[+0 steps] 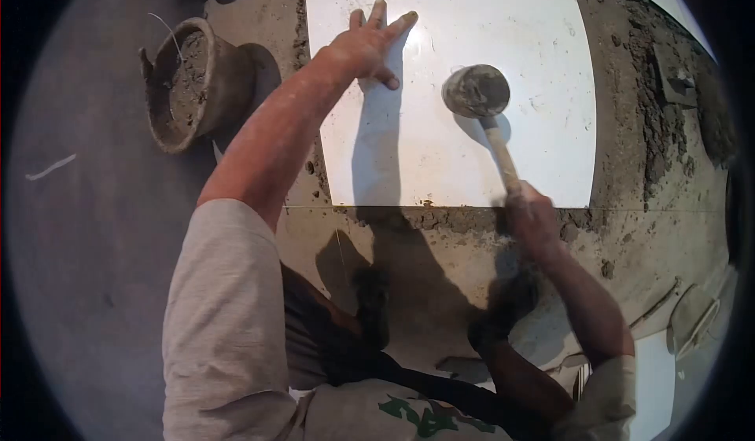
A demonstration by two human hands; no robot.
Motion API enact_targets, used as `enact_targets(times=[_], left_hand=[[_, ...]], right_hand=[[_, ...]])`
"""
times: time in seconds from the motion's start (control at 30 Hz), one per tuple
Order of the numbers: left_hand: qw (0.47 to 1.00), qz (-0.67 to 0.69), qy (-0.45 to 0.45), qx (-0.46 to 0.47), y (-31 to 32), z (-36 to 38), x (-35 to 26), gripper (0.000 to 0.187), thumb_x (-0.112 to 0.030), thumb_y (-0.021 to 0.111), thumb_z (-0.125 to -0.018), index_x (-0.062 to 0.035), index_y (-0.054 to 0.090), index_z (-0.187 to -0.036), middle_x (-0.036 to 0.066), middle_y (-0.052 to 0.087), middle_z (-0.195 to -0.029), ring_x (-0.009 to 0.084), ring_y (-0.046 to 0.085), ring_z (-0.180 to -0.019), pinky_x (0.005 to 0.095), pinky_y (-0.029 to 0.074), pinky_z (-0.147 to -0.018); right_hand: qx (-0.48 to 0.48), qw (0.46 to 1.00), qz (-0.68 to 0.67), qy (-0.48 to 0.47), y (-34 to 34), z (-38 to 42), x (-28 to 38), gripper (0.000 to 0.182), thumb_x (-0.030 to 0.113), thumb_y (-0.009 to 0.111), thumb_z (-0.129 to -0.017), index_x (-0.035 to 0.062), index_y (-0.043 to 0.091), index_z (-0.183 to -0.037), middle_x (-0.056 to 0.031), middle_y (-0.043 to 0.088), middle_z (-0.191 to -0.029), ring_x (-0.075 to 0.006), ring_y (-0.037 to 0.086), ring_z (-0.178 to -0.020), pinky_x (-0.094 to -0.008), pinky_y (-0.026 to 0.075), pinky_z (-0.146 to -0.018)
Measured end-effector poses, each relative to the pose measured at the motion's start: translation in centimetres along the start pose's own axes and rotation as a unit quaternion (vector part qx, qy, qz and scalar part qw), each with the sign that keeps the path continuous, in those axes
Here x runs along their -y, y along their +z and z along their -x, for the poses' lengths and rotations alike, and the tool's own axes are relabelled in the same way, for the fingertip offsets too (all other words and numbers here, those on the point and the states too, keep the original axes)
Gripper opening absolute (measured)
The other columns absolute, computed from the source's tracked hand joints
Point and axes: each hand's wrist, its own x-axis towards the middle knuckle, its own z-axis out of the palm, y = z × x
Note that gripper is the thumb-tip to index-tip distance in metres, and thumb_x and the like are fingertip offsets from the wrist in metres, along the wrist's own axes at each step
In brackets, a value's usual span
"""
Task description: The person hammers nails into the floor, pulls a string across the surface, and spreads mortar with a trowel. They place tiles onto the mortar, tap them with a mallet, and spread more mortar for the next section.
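A large white tile point(503, 40) lies on grey mortar in front of me. My left hand point(370, 44) is spread over its left part, fingers apart and holding nothing. In my right hand point(532, 217) is the wooden handle of a mallet, gripped just past the tile's near edge. The dark round head of the mallet point(476, 91) is over the middle of the tile, with its shadow close beside it.
A mortar-filled bucket point(206, 87) tips toward the left, beside the tile. Rough mortar point(657, 126) runs along the right, with a trowel point(676, 79) on it. A thin string point(661, 211) crosses near the tile's front edge. Another white tile piece point(654, 378) lies at lower right.
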Motion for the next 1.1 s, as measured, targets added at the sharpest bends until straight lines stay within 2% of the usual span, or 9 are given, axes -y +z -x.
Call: enact_targets(times=[0.13, 0.43, 0.6, 0.63, 0.77, 0.93, 1.0, 1.07, 1.1], left_hand=[[0.999, -0.002, 0.048, -0.025, -0.4, 0.1, 0.9, 0.120, -0.023, 0.088, -0.055, -0.0348, 0.015, -0.149, 0.022, 0.007, -0.154, 0.0492, 0.010, -0.139, 0.0524, 0.033, -0.110], [0.999, -0.038, 0.038, 0.004, -1.1, 0.4, 0.9, 0.123, -0.039, 0.088, -0.053, -0.0347, 0.011, -0.150, 0.023, 0.004, -0.155, 0.0520, 0.009, -0.138, 0.0539, 0.035, -0.107], [0.997, -0.065, 0.031, 0.014, -1.6, 0.7, 0.7, 0.122, -0.041, 0.087, -0.056, -0.0338, 0.010, -0.150, 0.023, 0.003, -0.155, 0.0519, 0.007, -0.138, 0.0536, 0.036, -0.106], [0.997, -0.067, 0.029, 0.012, -1.5, 0.5, 0.6, 0.120, -0.043, 0.086, -0.058, -0.0333, 0.010, -0.150, 0.022, 0.004, -0.155, 0.0512, 0.007, -0.138, 0.0532, 0.038, -0.106], [0.997, -0.059, 0.043, 0.011, -1.0, 0.4, 1.0, 0.115, -0.032, 0.084, -0.063, -0.0337, 0.008, -0.150, 0.022, 0.003, -0.155, 0.0528, 0.010, -0.137, 0.0531, 0.037, -0.106], [0.995, -0.088, 0.046, 0.009, -1.0, -0.3, 1.5, 0.115, -0.038, 0.083, -0.064, -0.0324, 0.007, -0.150, 0.022, 0.000, -0.155, 0.0512, 0.006, -0.139, 0.0509, 0.039, -0.105], [0.996, -0.072, 0.049, 0.012, -1.7, 0.7, 1.1, 0.113, -0.039, 0.083, -0.064, -0.0303, 0.010, -0.150, 0.025, 0.004, -0.154, 0.0531, 0.012, -0.137, 0.0525, 0.040, -0.104], [0.997, -0.060, 0.046, 0.004, -1.2, 0.4, 1.1, 0.117, -0.043, 0.084, -0.060, -0.0297, 0.010, -0.150, 0.025, 0.004, -0.154, 0.0531, 0.011, -0.137, 0.0526, 0.039, -0.105], [0.997, -0.066, 0.041, 0.015, -1.3, 0.4, 1.0, 0.119, -0.044, 0.085, -0.059, -0.0291, 0.010, -0.150, 0.025, 0.004, -0.154, 0.0534, 0.009, -0.137, 0.0528, 0.039, -0.105]], right_hand=[[0.000, 0.979, -0.201, 0.033, 5.0, -0.2, -0.8, 0.048, 0.046, 0.040, -0.098, 0.0022, 0.054, -0.084, 0.0013, 0.048, -0.065, -0.0067, 0.044, -0.059, -0.0260, 0.038, -0.052], [-0.106, 0.982, -0.135, 0.080, 8.0, 0.1, 1.0, 0.045, 0.040, 0.038, -0.099, 0.0009, 0.053, -0.083, -0.0057, 0.050, -0.065, -0.0128, 0.048, -0.058, -0.0331, 0.042, -0.055], [-0.123, 0.951, -0.197, -0.203, 5.1, 3.9, 5.8, 0.035, 0.032, 0.046, -0.096, -0.0019, 0.053, -0.094, -0.0092, 0.057, -0.066, -0.0198, 0.056, -0.061, -0.0365, 0.044, -0.056], [-0.193, 0.942, -0.130, -0.242, 6.5, 3.5, 4.4, 0.033, 0.030, 0.047, -0.096, -0.0031, 0.053, -0.095, -0.0160, 0.060, -0.068, -0.0310, 0.061, -0.064, -0.0406, 0.047, -0.059], [-0.116, 0.987, 0.103, 0.033, 9.4, 0.0, 2.6, 0.035, 0.032, 0.050, -0.094, -0.0031, 0.053, -0.096, -0.0284, 0.059, -0.080, -0.0488, 0.056, -0.079, -0.0507, 0.045, -0.067], [-0.140, 0.979, 0.067, -0.132, 10.8, -0.8, 4.3, 0.042, 0.039, 0.047, -0.095, -0.0025, 0.052, -0.095, -0.0279, 0.059, -0.079, -0.0493, 0.056, -0.078, -0.0529, 0.044, -0.068], [-0.079, 0.996, 0.023, -0.022, 9.9, 0.7, 2.8, 0.044, 0.041, 0.046, -0.096, -0.0019, 0.052, -0.096, -0.0276, 0.059, -0.080, -0.0488, 0.057, -0.080, -0.0520, 0.044, -0.069], [-0.106, 0.991, 0.053, -0.061, 9.4, 1.7, 0.5, 0.039, 0.037, 0.048, -0.096, -0.0010, 0.053, -0.096, -0.0257, 0.059, -0.076, -0.0475, 0.058, -0.076, -0.0501, 0.045, -0.065], [-0.133, 0.987, 0.040, -0.082, 9.1, 2.1, 0.0, 0.037, 0.036, 0.046, -0.097, -0.0007, 0.053, -0.095, -0.0198, 0.054, -0.069, -0.0343, 0.053, -0.065, -0.0447, 0.043, -0.059]])
